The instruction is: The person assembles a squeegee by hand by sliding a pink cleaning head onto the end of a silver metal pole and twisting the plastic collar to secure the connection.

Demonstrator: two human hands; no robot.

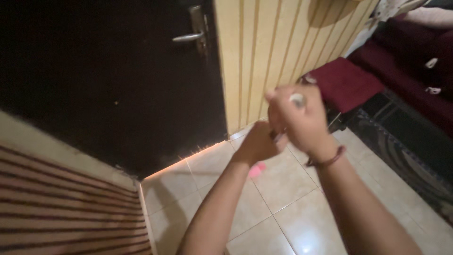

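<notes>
A dark door (108,80) is filling the upper left of the frame, with a metal lever handle (191,35) sitting near its top right edge and a line of light glowing along its bottom. Right of it, a cream panelled wall (273,52) is running down the upper middle. Pale glossy floor tiles (292,208) are spreading across the lower middle and right. A striped brown and cream surface (52,203) is occupying the lower left corner. In the upper right, a dark red cushioned seat (349,82) is standing beside the wall, with a dark patterned rug (410,137) lying below it.

Both forearms are rising from the bottom edge toward the centre of the frame. The right hand (299,120) is sitting higher, curled closed, with a small pale object (297,99) showing at the top of the fist; it is too blurred to tell what it is. A dark band (325,160) is circling that wrist. The left hand (258,141) is pressing against the right one from below, its fingers (270,137) curled, though whether they are gripping anything I cannot tell. A small pink thing (257,170) is lying on the tiles just beneath the left hand.
</notes>
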